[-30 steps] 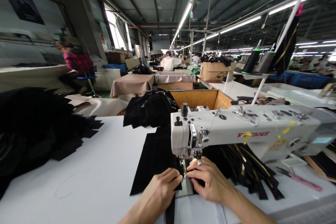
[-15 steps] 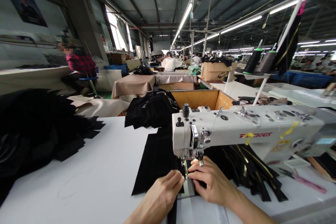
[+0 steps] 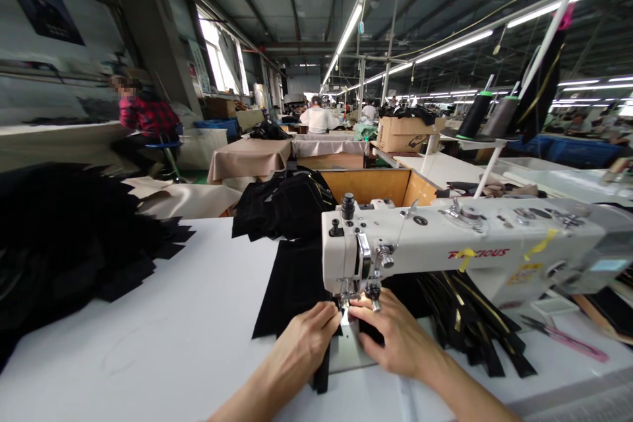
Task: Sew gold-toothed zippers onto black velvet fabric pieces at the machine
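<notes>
Black fabric (image 3: 291, 283) lies flat on the white table, its right edge running under the head of a white sewing machine (image 3: 420, 244). My left hand (image 3: 306, 339) is closed, fingertips pinching the edge of this fabric just left of the presser foot. A narrow black strip (image 3: 321, 372) hangs toward me from beneath that hand. On the foot's other side rests my right hand (image 3: 395, 333), fingers stretched out and thumb apart, its fingertips close to the needle area. Dark material shows under its palm. The stitching point is partly hidden by my fingers.
Black zipper strips (image 3: 469, 323) with gold teeth lie under the machine arm, and pink-handled snips (image 3: 568, 339) lie farther right. A large black fabric pile (image 3: 74, 237) covers the table's left, another heap (image 3: 284, 204) its back edge. A person (image 3: 148, 112) sits at far left.
The black fabric has moved away from me, deeper under the machine, and the narrow strip's near end now shows. Both hands have shifted slightly forward with it; the gold teeth between them are no longer visible.
</notes>
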{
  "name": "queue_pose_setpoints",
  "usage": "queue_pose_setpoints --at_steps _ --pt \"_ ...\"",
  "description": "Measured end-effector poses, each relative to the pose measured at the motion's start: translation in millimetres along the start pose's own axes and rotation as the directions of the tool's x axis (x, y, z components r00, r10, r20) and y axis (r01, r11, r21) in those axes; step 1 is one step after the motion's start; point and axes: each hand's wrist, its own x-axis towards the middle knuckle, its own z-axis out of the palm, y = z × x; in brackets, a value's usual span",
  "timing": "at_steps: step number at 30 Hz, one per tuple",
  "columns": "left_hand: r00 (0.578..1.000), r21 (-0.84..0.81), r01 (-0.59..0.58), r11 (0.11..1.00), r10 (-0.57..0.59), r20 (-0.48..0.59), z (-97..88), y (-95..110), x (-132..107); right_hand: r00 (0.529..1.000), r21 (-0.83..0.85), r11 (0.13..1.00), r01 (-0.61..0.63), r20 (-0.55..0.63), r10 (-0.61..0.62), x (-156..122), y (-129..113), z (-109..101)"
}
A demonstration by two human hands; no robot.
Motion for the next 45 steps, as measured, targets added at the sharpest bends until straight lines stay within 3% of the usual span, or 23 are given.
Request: queue_pose_setpoints --at_steps 10,32,41,45 --pt "0.996 -0.023 0.025 0.999 -0.027 -0.087 14.6 -8.0 -2.8 0.994 -0.048 0.996 -0.079 0.073 0.082 -1.3 1.6 3.4" --pt "0.992 -0.027 0.015 1.000 -0.019 -0.122 16.7 -9.1 -0.8 0.999 -0.065 0.997 -0.049 0.001 0.049 0.5 5.2 11.4" --pt "0.998 0.031 0.026 0.999 -0.024 -0.066 8.1 -3.2 -0.3 0.980 -0.039 0.998 -0.047 -0.195 0.039 1.1 12.1 6.5" --pt "0.998 0.059 0.043 0.997 -0.041 -0.047 6.5 -2.8 0.6 0.977 -0.020 0.998 -0.066 -0.202 0.061 1.4 10.0 4.6"
